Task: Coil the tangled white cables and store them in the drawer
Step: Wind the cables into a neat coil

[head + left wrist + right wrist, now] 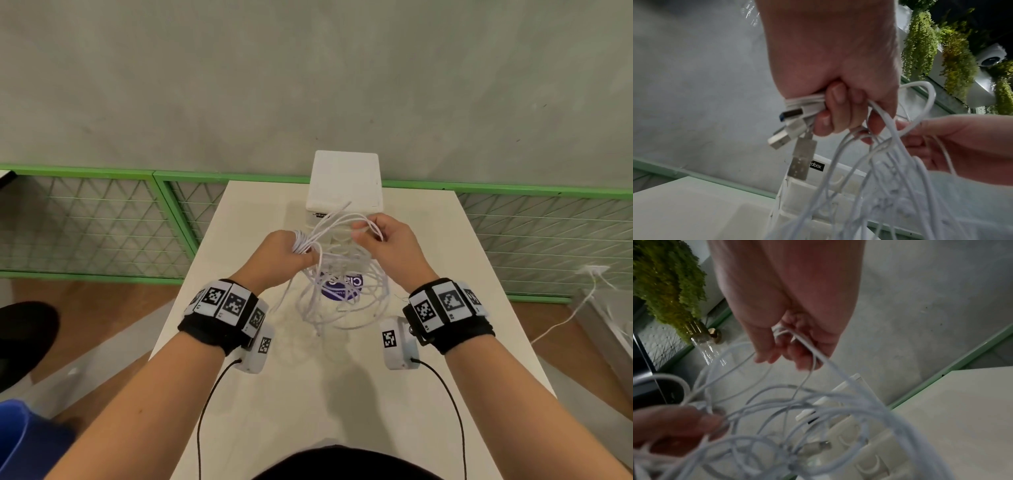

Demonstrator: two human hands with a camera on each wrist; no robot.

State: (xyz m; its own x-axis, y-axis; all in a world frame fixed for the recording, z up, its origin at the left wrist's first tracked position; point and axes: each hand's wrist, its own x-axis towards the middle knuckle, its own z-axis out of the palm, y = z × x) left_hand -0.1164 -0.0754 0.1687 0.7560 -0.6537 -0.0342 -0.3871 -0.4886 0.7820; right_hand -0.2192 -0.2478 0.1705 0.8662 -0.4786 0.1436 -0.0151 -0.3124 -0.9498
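A tangle of white cables (342,294) hangs in loops above the white table (274,394), held up by both hands. My left hand (284,255) grips a bundle of cable ends in its fist; several USB plugs (795,128) stick out beside the curled fingers (838,112). My right hand (383,236) pinches a loop of cable (809,347) between thumb and fingers. The white drawer unit (344,186) stands at the table's far edge, just behind the hands. Its drawers (865,451) look closed.
A round purple sticker (342,286) lies on the table under the cables. A green-framed wire fence (102,222) and a grey wall run behind the table. A blue bin (24,442) stands at lower left; another white cable (565,318) trails on the floor at right.
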